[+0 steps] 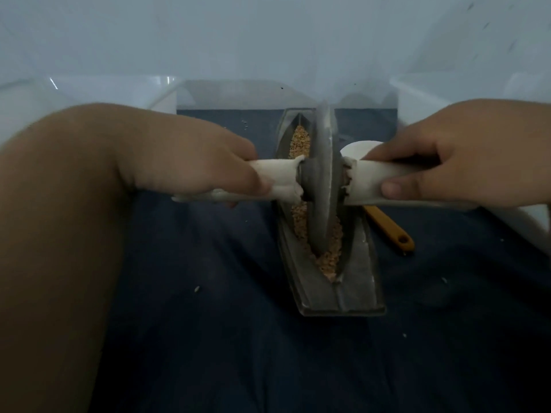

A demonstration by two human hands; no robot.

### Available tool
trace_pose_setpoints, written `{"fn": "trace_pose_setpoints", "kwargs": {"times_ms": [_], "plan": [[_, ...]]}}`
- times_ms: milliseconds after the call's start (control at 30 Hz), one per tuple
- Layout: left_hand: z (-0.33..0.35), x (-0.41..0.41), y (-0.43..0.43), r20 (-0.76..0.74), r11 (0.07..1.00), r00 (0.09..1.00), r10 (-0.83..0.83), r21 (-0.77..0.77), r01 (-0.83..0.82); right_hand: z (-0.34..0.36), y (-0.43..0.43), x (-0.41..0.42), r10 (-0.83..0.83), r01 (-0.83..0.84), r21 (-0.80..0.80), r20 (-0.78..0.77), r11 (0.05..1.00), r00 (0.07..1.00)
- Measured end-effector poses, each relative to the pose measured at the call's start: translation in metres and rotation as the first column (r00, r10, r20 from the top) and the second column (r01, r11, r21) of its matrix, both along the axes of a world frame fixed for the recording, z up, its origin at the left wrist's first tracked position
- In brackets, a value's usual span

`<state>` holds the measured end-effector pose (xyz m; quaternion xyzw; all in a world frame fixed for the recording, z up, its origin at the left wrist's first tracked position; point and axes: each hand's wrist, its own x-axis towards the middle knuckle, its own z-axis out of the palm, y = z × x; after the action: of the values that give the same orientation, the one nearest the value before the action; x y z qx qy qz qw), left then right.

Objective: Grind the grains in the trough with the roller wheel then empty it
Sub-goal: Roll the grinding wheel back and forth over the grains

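1. A long, grey metal, boat-shaped trough is seen just right of the frame's centre, laid lengthwise on a dark blue cloth.
2. Tan, crumbly grains are spread along the trough's groove, from its upper end to its lower tip.
3. A grey metal, disc-shaped roller wheel is stood upright in the groove, its lower edge sunk among the grains.
4. The left white-wrapped axle handle is grasped by the left hand at centre left, with fingers curled over it from above.
5. The right white-wrapped axle handle is grasped by the right hand at centre right, with fingers over the top and the thumb pressed beneath.
6. A utensil with a yellow handle and a white head is laid on the cloth just right of the trough, partly hidden behind the right handle.
7. A few stray specks are scattered on the cloth, and clear plastic walls are seen across the upper frame.
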<state>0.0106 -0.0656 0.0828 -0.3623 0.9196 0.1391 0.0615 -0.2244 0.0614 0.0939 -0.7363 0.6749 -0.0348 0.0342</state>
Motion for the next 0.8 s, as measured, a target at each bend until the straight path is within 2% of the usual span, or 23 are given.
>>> {"fn": "trace_pose_setpoints", "kwargs": {"times_ms": [100,167,233,267,333,400,500,633,700,800], "plan": [[-0.007,0.000,-0.009,-0.054,0.999,0.998,0.038,-0.022,-0.039,-0.010,-0.010,-0.008,-0.033,0.033,-0.024,0.005,0.999,0.999],[-0.020,-0.008,-0.022,-0.114,0.978,0.992,0.050,-0.197,-0.072,-0.024,-0.023,-0.012,-0.086,0.085,-0.104,-0.005,0.991,0.996],[-0.036,-0.018,-0.033,-0.177,0.882,0.982,0.064,-0.449,-0.139,-0.040,-0.041,-0.016,-0.144,0.142,-0.224,0.005,0.964,0.990],[-0.044,-0.023,-0.036,-0.216,0.826,0.972,0.091,-0.529,-0.195,-0.047,-0.049,-0.018,-0.180,0.179,-0.271,0.022,0.946,0.983],[-0.058,-0.031,-0.037,-0.284,0.772,0.950,0.128,-0.573,-0.276,-0.056,-0.061,-0.018,-0.224,0.230,-0.333,0.058,0.914,0.973],[-0.065,-0.031,-0.039,-0.306,0.775,0.944,0.122,-0.566,-0.283,-0.059,-0.064,-0.016,-0.224,0.222,-0.394,0.042,0.892,0.974],[-0.056,-0.024,-0.042,-0.266,0.818,0.959,0.101,-0.526,-0.232,-0.058,-0.058,-0.015,-0.156,0.118,-0.432,-0.054,0.894,0.986],[-0.027,-0.011,-0.021,-0.122,0.921,0.992,0.006,-0.387,-0.053,-0.037,-0.041,-0.017,-0.074,0.054,-0.233,-0.076,0.971,0.994],[-0.013,-0.006,-0.007,-0.045,0.973,0.998,0.036,-0.227,-0.045,-0.024,-0.028,-0.017,-0.050,0.046,-0.106,-0.041,0.993,0.998],[-0.002,-0.003,0.008,0.009,0.997,0.997,0.080,-0.013,-0.080,-0.011,-0.010,-0.010,-0.002,0.005,-0.026,0.091,1.000,0.996]]}}
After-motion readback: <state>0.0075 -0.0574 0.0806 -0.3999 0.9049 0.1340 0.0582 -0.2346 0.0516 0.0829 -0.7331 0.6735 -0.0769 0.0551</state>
